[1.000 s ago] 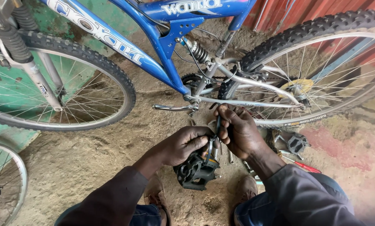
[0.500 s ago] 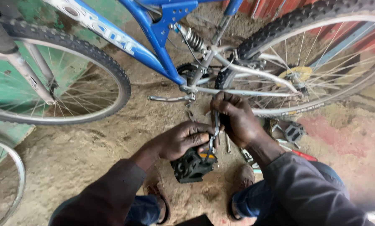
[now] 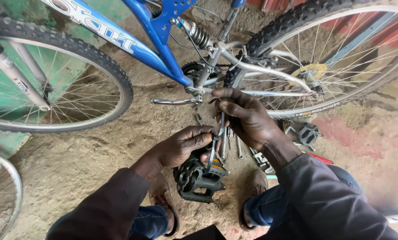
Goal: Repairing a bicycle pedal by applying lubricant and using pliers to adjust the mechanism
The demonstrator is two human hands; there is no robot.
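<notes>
My left hand [image 3: 181, 146] grips a black bicycle pedal [image 3: 198, 179] from above, low in the middle of the view. My right hand [image 3: 245, 116] is closed around a slim metal wrench [image 3: 213, 149] that runs down from the fist to the pedal's axle end. Both hands sit just below the bare silver crank arm [image 3: 174, 101] of a blue bicycle [image 3: 150, 31]. Dark sleeves cover both forearms.
The bicycle's front wheel [image 3: 92, 62] is at left and its rear wheel [image 3: 341, 53] at right, over a dirt floor [image 3: 97, 155]. Several metal tools [image 3: 234, 144] and a second pedal [image 3: 306, 133] lie by my right arm. Another wheel rim [image 3: 5, 195] shows at bottom left.
The view has shifted, so the bicycle sits higher and further right in frame. My hands stay on the pedal and wrench, and the right hand has lifted slightly above the left.
</notes>
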